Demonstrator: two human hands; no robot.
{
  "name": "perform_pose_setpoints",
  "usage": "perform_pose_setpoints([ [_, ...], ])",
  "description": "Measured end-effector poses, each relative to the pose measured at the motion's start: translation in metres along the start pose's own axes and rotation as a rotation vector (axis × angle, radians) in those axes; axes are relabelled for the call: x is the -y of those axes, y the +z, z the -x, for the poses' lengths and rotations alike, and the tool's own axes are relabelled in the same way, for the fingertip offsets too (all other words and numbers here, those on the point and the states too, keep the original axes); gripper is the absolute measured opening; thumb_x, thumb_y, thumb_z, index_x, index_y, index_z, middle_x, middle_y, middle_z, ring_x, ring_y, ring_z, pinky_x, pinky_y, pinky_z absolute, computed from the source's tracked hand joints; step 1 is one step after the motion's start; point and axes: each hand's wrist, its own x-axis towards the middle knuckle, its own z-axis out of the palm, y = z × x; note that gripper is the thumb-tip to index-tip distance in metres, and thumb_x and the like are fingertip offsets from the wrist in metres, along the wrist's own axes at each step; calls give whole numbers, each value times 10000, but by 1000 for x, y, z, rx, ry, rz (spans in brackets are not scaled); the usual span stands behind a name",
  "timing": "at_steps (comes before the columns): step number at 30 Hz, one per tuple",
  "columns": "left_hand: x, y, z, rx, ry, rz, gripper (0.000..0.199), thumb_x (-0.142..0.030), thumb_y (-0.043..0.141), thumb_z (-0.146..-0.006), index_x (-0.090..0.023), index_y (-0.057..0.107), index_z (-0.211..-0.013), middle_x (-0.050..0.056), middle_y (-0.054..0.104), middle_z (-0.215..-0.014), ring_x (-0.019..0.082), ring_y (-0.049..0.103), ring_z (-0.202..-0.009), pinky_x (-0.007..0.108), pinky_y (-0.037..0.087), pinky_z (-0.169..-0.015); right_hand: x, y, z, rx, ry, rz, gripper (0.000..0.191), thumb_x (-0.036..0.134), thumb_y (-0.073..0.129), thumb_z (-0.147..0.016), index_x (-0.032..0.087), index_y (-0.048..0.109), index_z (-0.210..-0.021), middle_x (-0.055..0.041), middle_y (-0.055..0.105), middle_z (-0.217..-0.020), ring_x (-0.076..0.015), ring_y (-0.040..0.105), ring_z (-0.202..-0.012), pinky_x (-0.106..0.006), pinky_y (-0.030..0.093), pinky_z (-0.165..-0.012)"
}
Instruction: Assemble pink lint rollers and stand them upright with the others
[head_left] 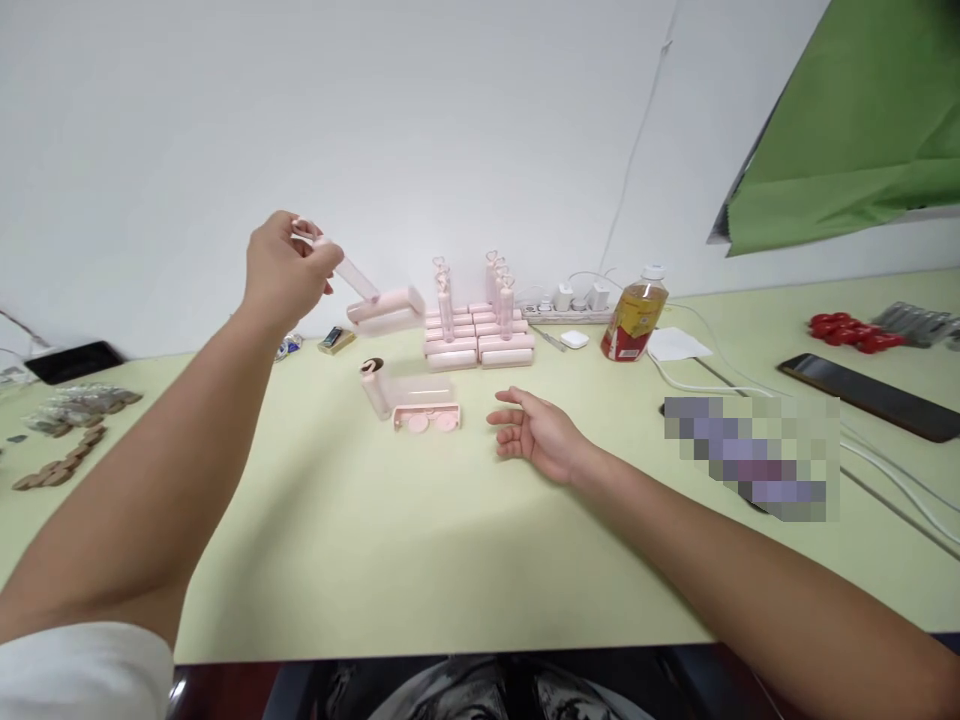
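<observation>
My left hand (289, 265) is raised at the left, pinching the ring end of a translucent pale pink tube handle (356, 280). At the tube's lower end is a blurred pink and clear rounded case (386, 308), off the table near the wall. My right hand (541, 432) is low over the table with fingers spread and curved, holding nothing. Left of it lies a pink tray-like piece (427, 418) with round shapes inside, beside a clear cover (424, 390) and a short pink tube (377, 392). Behind, several similar pink cases (480, 345) stand in two rows, some with heart-topped handles.
A drink bottle (634, 315) and a power strip (566, 314) stand at the back. Dark phones (874, 395), white cables, red pieces (855, 332) and a pixelated patch are on the right. Brown pieces (64, 460) and a tablet-like device (73, 361) lie left.
</observation>
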Motion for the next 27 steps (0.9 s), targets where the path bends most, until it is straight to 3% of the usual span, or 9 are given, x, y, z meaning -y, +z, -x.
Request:
perform_pose_setpoints([
  [3,29,10,-27,-8,-81,-181,186,-181,636,-787,-149,542,-944,-21,564,-698,92,519,-564,251,415,-597,-9,-1,-5,-59,-50,56,186,315,552,-932,202,533,-1078,-25,664,-777,-122,564,-483,-299,545,-467],
  [9,86,62,-51,86,-123,-419,226,-198,650,-722,-172,579,-935,56,640,-874,206,577,-805,330,441,-763,-14,0,-6,-43,-47,109,155,215,542,-909,194,541,-1062,-22,646,-780,-111,558,-503,-290,555,-474],
  [13,111,88,-65,131,-156,-498,268,-211,654,-698,-171,581,-952,96,640,-947,262,568,-913,373,435,-822,-16,0,-5,-17,-30,153,191,200,552,-889,189,553,-1080,-30,639,-813,-111,567,-541,-300,574,-501],
  [18,125,104,-80,165,-192,-529,313,-211,663,-675,-162,592,-976,103,646,-1003,259,574,-913,367,448,-817,-20,-2,-7,32,-19,196,186,227,573,-883,185,573,-1064,-37,631,-848,-106,572,-567,-294,582,-517],
  [24,127,113,-85,167,-271,-526,366,-248,662,-722,-154,592,-1068,71,640,-819,223,601,-760,336,481,-712,-19,-1,-7,71,-11,218,150,203,555,-884,173,587,-1027,-30,618,-854,-97,566,-568,-284,577,-512],
  [27,119,109,-81,187,-359,-498,543,-278,677,-736,-132,526,-1236,70,644,-748,209,600,-642,331,482,-625,-18,-1,-7,68,-8,230,144,198,550,-887,173,589,-1023,-28,615,-852,-96,568,-570,-284,578,-517],
])
